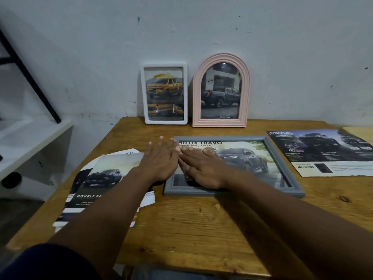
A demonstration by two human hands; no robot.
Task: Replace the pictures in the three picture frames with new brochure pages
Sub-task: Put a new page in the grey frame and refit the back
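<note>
Forearms [101, 219] reach over table [191, 219]. Right hand [201, 170] flat on grey frame [279, 160] glass, left hand [159, 160] flat at its left edge; fingers straight, gripping nothing. White frame [166, 63] and pink frame [222, 57] stand behind it. Probably the third frame's turn; next move needs a grip on its rim.

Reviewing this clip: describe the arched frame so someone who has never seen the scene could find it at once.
On the wooden table, look to the far edge where two frames stand against the pale wall. The pink frame is the right-hand one. Unlike the white frame beside it and the grey frame lying flat, its top is arched.
</note>
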